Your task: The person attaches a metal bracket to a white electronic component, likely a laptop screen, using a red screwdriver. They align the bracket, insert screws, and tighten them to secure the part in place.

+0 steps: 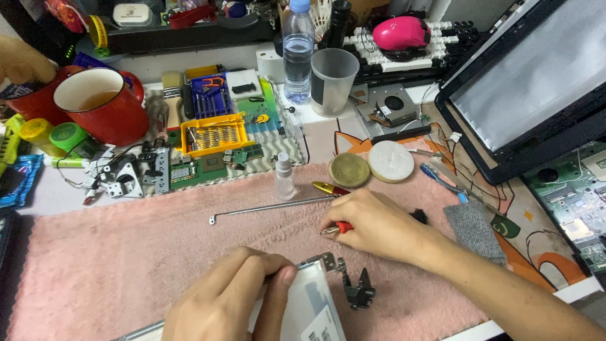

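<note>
Hands at a laptop screen hinge, on a pink towel (126,252).

Left hand (230,297) pinches the silver panel's (309,309) top edge, thumb pressed down beside the hinge bracket (325,260) (corner aimed up-right). Right hand (372,224) closes around a red-handled tool (338,228), tip pointing left. A thin metal rod (271,207) lies left-right just beyond.

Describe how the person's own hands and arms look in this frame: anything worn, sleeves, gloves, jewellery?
Both hands are bare, with no gloves. The left hand shows no ring or watch, and its wrist is cut off by the frame edge. The right hand also shows no ring, and its forearm is bare up to the picture's corner, with no sleeve, watch or bracelet in view. Fingernails look short and unpainted.
</note>
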